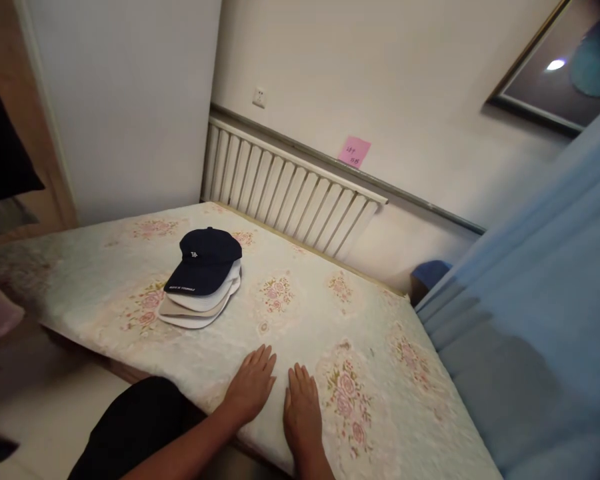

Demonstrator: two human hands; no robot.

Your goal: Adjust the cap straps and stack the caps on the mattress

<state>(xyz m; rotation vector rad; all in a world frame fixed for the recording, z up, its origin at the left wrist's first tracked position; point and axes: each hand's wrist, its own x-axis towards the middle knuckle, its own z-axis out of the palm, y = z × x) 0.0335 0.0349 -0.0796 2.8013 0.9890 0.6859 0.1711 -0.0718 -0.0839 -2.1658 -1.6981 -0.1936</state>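
Observation:
My left hand lies palm down on the floral bed cover, its fingers stretched out and nothing held. Just to its right, my right hand rests flat on the same cover, also without anything in it. Beyond my left hand, toward the left, sits a stack of baseball caps. A navy cap with a small white emblem tops the pile. Beneath it show the brims of a white cap, a beige cap and another white cap at the bottom. Neither hand touches the stack.
A white radiator runs along the wall behind the bed. A pink note and a socket are on the wall. Blue curtain hangs at the right, below a framed picture. My black-clad knee is near the bed's front edge.

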